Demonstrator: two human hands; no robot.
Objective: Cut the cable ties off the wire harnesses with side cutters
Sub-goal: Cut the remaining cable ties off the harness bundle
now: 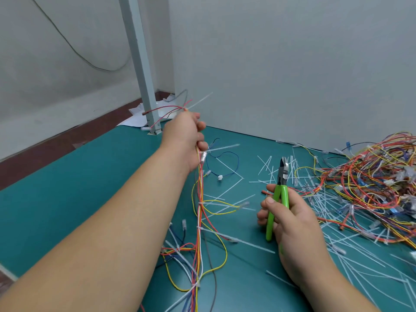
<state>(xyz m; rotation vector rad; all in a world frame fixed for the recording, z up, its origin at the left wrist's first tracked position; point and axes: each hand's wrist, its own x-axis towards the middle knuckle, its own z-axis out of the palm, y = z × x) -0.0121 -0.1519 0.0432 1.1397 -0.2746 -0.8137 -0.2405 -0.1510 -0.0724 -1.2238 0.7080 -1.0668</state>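
My left hand [185,140] is stretched out over the far part of the green table and grips a wire harness [199,221] of red, yellow, orange and white wires. The harness hangs down toward me, with white cable ties [200,202] around it at several spots. One long white tie tail [200,100] sticks up past my left fist beside red wire ends. My right hand [292,224] holds green-handled side cutters [280,194] upright above the table, to the right of the harness. Their jaws [283,170] point away from me and touch nothing.
A big tangled pile of coloured harnesses [371,183] lies at the right. Cut white tie pieces [272,170] are scattered over the green mat [90,188]. A blue wire with a white connector [221,167] lies in the middle. A grey post [141,64] and white walls stand behind.
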